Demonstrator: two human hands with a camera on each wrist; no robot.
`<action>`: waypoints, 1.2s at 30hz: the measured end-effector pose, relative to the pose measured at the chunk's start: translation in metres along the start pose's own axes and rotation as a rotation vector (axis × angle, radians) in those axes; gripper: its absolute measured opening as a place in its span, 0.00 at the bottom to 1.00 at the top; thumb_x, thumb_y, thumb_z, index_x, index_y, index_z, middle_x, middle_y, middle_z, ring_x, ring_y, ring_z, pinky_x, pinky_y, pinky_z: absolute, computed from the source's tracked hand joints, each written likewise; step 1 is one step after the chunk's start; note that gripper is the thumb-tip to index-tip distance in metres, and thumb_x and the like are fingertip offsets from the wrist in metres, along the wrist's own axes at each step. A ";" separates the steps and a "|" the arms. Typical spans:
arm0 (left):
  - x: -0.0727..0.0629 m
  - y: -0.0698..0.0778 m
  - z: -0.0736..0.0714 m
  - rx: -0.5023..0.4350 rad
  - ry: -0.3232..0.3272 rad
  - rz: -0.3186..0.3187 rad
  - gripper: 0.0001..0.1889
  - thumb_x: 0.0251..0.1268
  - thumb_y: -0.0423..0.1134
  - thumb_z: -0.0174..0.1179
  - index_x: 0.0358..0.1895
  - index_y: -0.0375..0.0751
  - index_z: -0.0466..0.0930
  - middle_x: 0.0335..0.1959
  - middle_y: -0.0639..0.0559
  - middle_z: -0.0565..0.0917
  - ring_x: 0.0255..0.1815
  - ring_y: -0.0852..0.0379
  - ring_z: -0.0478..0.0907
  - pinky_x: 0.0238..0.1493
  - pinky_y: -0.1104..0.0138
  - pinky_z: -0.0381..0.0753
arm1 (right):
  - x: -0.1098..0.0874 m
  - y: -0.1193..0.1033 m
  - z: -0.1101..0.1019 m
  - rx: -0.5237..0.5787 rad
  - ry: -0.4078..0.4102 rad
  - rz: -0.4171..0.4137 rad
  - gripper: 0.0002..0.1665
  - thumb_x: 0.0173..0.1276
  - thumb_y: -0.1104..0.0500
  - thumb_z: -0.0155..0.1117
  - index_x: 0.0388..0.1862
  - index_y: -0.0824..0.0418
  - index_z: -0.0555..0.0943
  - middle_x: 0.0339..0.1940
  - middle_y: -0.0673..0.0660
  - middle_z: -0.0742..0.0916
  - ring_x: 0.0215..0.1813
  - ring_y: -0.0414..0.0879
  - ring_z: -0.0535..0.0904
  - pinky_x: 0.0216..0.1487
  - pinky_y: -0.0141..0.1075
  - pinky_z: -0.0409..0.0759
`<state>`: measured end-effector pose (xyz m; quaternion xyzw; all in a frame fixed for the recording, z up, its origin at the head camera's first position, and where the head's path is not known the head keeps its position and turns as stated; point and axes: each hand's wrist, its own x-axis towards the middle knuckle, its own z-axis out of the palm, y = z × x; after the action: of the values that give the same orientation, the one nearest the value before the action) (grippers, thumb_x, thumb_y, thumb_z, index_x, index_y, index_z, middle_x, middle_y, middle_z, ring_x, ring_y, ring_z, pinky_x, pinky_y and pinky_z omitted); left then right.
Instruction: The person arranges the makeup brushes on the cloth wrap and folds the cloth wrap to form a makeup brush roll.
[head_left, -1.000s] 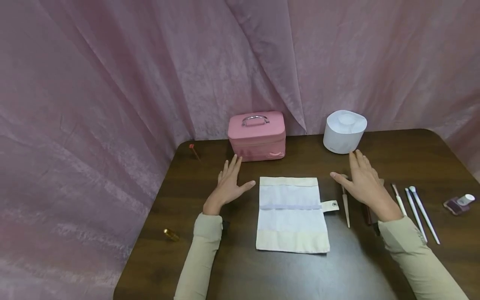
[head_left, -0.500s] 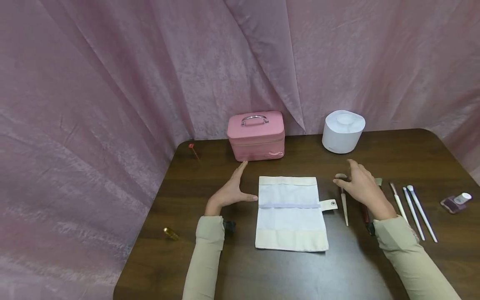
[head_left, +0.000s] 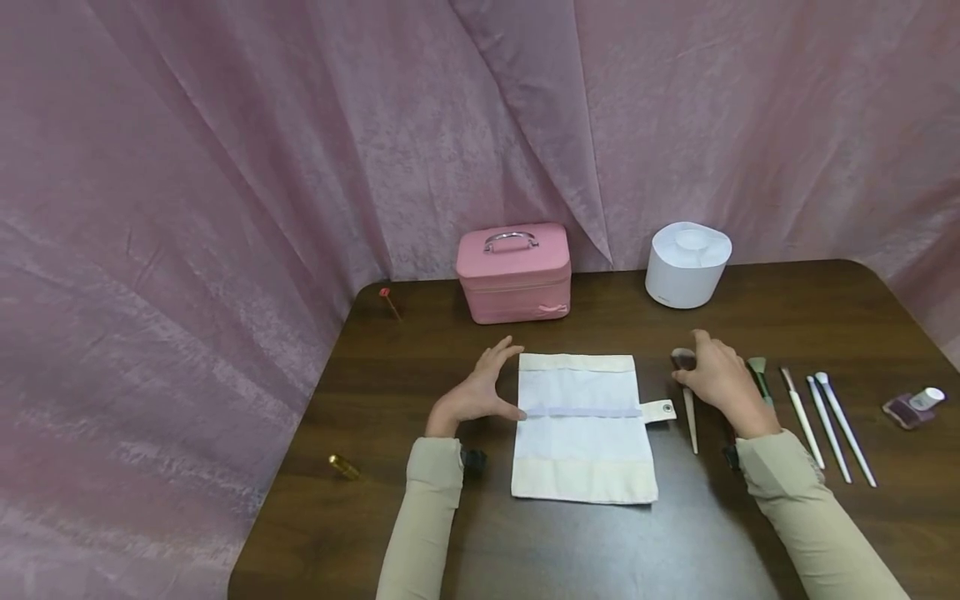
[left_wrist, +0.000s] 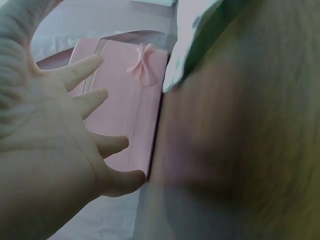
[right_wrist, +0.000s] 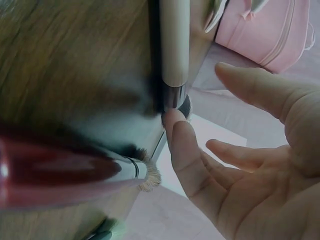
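Observation:
An unfolded white cloth brush roll, with a snap tab on its right side, lies in the middle of the table. At its left edge is my left hand, thumb and fingers spread, holding nothing. My right hand hovers by a makeup brush with a beige handle, to the right of the roll. In the right wrist view, the thumb stands apart from the loosely bent fingers, and one fingertip overlaps the ferrule of the beige brush. A red-handled brush lies below the hand, mostly hidden in the head view.
A green brush, a white-handled brush and two thin white brushes lie right. Beyond them is a nail polish bottle. A pink case and white holder stand behind; a gold tube lies left.
My left hand has moved right and nearer, from beside the pink case to the roll's edge. My right hand has drawn back from the white holder toward the beige brush, its fingers bending more.

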<state>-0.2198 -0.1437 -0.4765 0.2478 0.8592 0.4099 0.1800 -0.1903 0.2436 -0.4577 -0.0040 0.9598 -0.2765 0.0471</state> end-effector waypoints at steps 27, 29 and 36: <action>0.003 0.010 0.018 0.297 -0.183 -0.178 0.57 0.47 0.43 0.82 0.81 0.48 0.56 0.84 0.52 0.46 0.82 0.40 0.33 0.75 0.39 0.37 | 0.011 -0.002 0.004 0.005 -0.083 0.065 0.48 0.64 0.66 0.67 0.70 0.85 0.51 0.51 0.86 0.76 0.52 0.80 0.75 0.46 0.63 0.76; 0.003 0.010 0.019 0.306 -0.184 -0.184 0.56 0.48 0.42 0.82 0.81 0.48 0.56 0.84 0.52 0.46 0.82 0.40 0.33 0.75 0.39 0.37 | 0.011 -0.003 0.002 0.014 -0.077 0.054 0.48 0.64 0.65 0.67 0.71 0.86 0.50 0.45 0.82 0.79 0.49 0.77 0.77 0.45 0.62 0.77; 0.003 0.013 0.020 0.323 -0.167 -0.184 0.55 0.49 0.42 0.81 0.81 0.47 0.58 0.84 0.52 0.46 0.82 0.40 0.35 0.75 0.38 0.39 | 0.010 -0.006 -0.006 0.060 0.007 -0.005 0.40 0.65 0.65 0.65 0.66 0.87 0.60 0.39 0.73 0.83 0.42 0.69 0.80 0.41 0.58 0.78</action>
<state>-0.2087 -0.1226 -0.4783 0.2269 0.9149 0.2266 0.2452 -0.2008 0.2412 -0.4498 -0.0038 0.9512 -0.3054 0.0432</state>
